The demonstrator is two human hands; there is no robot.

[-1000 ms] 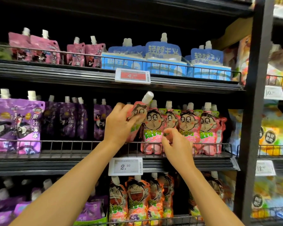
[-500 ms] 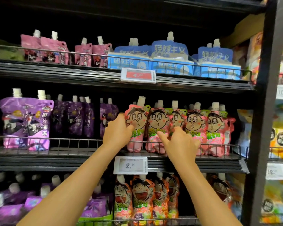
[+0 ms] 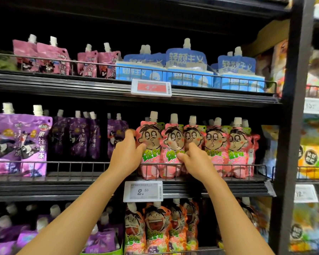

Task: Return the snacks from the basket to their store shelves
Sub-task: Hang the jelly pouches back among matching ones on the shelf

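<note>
A pink spouted jelly pouch (image 3: 151,137) with a cartoon face stands upright at the left end of a row of matching pink pouches (image 3: 236,144) on the middle shelf (image 3: 77,179). My left hand (image 3: 127,153) grips this pouch by its left edge, fingers curled behind it and thumb on the front. My right hand (image 3: 193,162) rests on the fronts of the second and third pouches, thumb and forefinger spread. The basket is out of view.
Purple pouches (image 3: 35,140) fill the left of the same shelf behind a wire rail (image 3: 81,163). Pink and blue pouches (image 3: 186,59) stand on the shelf above, orange ones (image 3: 157,227) below. A price tag (image 3: 143,191) hangs under my hands. A black upright post (image 3: 291,126) borders the right.
The pink pouch was tilted above the rail in my left hand. It now stands upright at the row's left end. My right hand moved from the row's edge onto the pouch fronts.
</note>
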